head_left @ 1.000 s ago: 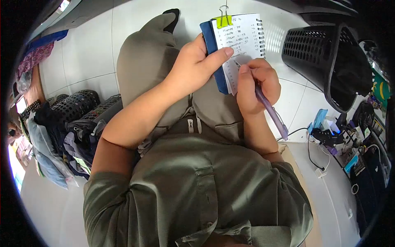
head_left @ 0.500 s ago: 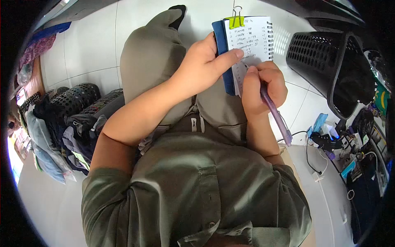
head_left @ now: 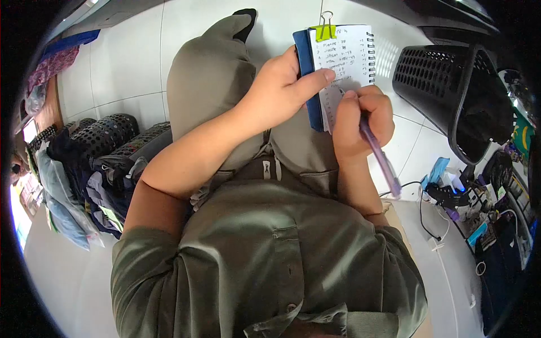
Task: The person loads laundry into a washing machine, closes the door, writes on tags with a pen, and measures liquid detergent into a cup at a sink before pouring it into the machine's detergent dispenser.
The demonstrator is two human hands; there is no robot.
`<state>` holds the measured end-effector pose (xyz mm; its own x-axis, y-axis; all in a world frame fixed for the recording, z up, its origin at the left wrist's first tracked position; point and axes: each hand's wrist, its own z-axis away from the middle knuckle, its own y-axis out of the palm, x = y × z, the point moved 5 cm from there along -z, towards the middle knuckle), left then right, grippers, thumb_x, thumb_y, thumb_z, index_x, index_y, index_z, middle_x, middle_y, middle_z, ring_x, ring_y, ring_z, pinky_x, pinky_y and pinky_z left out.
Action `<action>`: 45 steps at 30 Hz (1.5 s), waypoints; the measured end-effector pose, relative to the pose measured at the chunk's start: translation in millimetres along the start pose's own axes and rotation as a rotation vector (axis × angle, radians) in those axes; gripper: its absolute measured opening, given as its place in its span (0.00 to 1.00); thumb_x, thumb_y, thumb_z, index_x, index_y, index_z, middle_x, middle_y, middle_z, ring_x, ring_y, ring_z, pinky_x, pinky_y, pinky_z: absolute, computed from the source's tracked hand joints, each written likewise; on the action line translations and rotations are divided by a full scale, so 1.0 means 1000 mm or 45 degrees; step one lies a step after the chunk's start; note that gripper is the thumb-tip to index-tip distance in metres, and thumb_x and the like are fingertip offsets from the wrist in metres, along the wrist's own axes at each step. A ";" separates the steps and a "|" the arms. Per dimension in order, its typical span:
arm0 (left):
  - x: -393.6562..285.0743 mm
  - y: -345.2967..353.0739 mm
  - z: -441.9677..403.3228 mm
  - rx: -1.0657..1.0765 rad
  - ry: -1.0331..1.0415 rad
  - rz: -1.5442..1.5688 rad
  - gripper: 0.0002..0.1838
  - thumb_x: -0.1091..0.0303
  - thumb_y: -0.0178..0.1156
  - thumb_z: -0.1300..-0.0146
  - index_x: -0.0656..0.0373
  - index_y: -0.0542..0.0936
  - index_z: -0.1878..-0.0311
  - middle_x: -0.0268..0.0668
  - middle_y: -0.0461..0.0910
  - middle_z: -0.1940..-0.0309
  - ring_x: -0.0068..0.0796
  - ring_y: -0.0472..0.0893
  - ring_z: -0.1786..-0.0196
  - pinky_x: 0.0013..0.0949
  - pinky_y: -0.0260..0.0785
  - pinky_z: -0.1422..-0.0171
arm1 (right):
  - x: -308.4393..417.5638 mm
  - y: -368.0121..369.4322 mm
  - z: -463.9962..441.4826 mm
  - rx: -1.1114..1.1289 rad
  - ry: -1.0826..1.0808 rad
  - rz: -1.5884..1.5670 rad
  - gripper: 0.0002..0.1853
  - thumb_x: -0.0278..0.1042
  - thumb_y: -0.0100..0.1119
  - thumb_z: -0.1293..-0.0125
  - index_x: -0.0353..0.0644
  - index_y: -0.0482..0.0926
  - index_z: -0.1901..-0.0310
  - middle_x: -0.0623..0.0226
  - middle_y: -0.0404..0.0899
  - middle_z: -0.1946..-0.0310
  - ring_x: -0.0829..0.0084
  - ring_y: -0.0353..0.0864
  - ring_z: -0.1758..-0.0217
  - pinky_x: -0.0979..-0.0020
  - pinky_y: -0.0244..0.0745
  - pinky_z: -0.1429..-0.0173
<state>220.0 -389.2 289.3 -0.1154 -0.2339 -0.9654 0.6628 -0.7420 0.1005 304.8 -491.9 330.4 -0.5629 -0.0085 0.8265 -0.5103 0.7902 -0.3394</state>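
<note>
My left hand [head_left: 282, 87] grips a small spiral notebook [head_left: 352, 56] by its left edge, thumb lying on the page. The notebook has a dark blue cover, and its white page carries handwritten lines. A yellow-green binder clip [head_left: 326, 32] sits on its top edge. In my right hand [head_left: 363, 121] is a purple pen [head_left: 380, 155], its tip at the page just below the written lines and its back end pointing down to the right. Part of the lower page is hidden by my right hand.
A black perforated basket [head_left: 428, 73] lies tipped on the tiled floor [head_left: 127, 81] at right. Below it are cables and mixed small items [head_left: 451, 194]. Perforated baskets [head_left: 107, 132] and piled clothes [head_left: 101, 186] stand at left.
The notebook and both hands have shifted right in view since the earliest frame. The pen stays in my right hand, and new marks show low on the list.
</note>
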 end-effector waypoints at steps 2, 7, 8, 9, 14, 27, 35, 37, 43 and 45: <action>-0.001 0.000 -0.001 0.000 0.019 -0.015 0.15 0.64 0.58 0.42 0.65 0.72 0.58 0.35 0.78 0.75 0.20 0.74 0.78 0.24 0.67 0.74 | -0.002 -0.001 -0.003 -0.039 0.166 -0.138 0.08 0.16 0.52 0.51 0.37 0.63 0.77 0.65 0.68 0.82 0.82 0.60 0.82 0.80 0.57 0.77; 0.002 0.000 0.000 0.002 -0.011 0.016 0.15 0.64 0.58 0.42 0.65 0.72 0.58 0.35 0.78 0.75 0.19 0.74 0.77 0.25 0.67 0.74 | -0.001 -0.002 -0.003 0.021 0.138 -0.050 0.09 0.16 0.51 0.50 0.38 0.62 0.77 0.65 0.67 0.83 0.81 0.61 0.81 0.80 0.57 0.77; 0.001 0.000 -0.002 0.006 -0.003 -0.002 0.15 0.64 0.58 0.42 0.65 0.72 0.58 0.35 0.78 0.75 0.19 0.74 0.77 0.24 0.67 0.74 | -0.002 -0.001 -0.004 0.041 0.178 -0.076 0.09 0.16 0.51 0.50 0.38 0.62 0.77 0.65 0.66 0.83 0.81 0.61 0.81 0.79 0.56 0.77; 0.000 0.000 -0.003 0.005 0.002 -0.003 0.15 0.64 0.58 0.42 0.65 0.72 0.58 0.35 0.78 0.75 0.19 0.74 0.77 0.24 0.67 0.74 | -0.003 0.000 -0.005 0.040 0.173 -0.078 0.09 0.16 0.51 0.50 0.38 0.62 0.77 0.65 0.66 0.83 0.81 0.61 0.81 0.79 0.56 0.77; -0.005 0.001 0.000 -0.004 -0.006 0.003 0.14 0.65 0.58 0.42 0.65 0.72 0.58 0.34 0.77 0.75 0.18 0.74 0.77 0.24 0.67 0.74 | -0.005 -0.002 -0.003 -0.075 0.151 -0.098 0.09 0.15 0.51 0.51 0.38 0.62 0.78 0.66 0.66 0.83 0.80 0.60 0.81 0.79 0.56 0.77; 0.002 0.001 0.000 0.013 -0.030 0.010 0.16 0.63 0.58 0.43 0.66 0.71 0.59 0.36 0.78 0.74 0.21 0.76 0.77 0.24 0.68 0.73 | -0.006 -0.002 -0.002 -0.034 0.186 -0.065 0.08 0.16 0.51 0.50 0.38 0.63 0.77 0.67 0.65 0.82 0.80 0.61 0.80 0.78 0.57 0.75; -0.002 0.002 -0.001 0.017 -0.003 0.009 0.17 0.63 0.59 0.43 0.66 0.70 0.58 0.35 0.78 0.74 0.20 0.75 0.78 0.24 0.68 0.74 | -0.005 -0.003 -0.002 -0.061 0.255 -0.068 0.09 0.15 0.51 0.50 0.38 0.63 0.77 0.67 0.66 0.81 0.79 0.62 0.79 0.78 0.59 0.72; -0.001 0.000 -0.002 0.011 -0.006 0.004 0.16 0.63 0.59 0.43 0.66 0.70 0.58 0.35 0.78 0.74 0.20 0.75 0.78 0.24 0.68 0.74 | -0.004 -0.002 -0.005 -0.053 0.251 -0.068 0.09 0.15 0.51 0.50 0.38 0.63 0.77 0.66 0.66 0.81 0.79 0.62 0.79 0.78 0.59 0.72; -0.004 0.001 -0.002 0.019 0.013 -0.005 0.16 0.63 0.58 0.43 0.66 0.71 0.58 0.35 0.78 0.74 0.20 0.75 0.78 0.24 0.68 0.75 | -0.006 -0.004 -0.004 -0.074 0.219 -0.068 0.08 0.16 0.51 0.49 0.38 0.63 0.76 0.67 0.66 0.81 0.80 0.62 0.78 0.79 0.59 0.73; -0.006 0.001 0.001 0.019 -0.002 -0.042 0.16 0.64 0.58 0.42 0.66 0.71 0.58 0.35 0.78 0.74 0.20 0.75 0.78 0.24 0.68 0.75 | -0.007 -0.005 -0.002 -0.081 0.212 -0.043 0.08 0.16 0.51 0.49 0.38 0.63 0.75 0.67 0.66 0.81 0.80 0.62 0.78 0.79 0.59 0.73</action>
<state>220.6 -388.8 295.8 -0.1383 -0.2100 -0.9679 0.6475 -0.7586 0.0721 312.9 -495.0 327.1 -0.4281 0.0613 0.9017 -0.4824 0.8282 -0.2853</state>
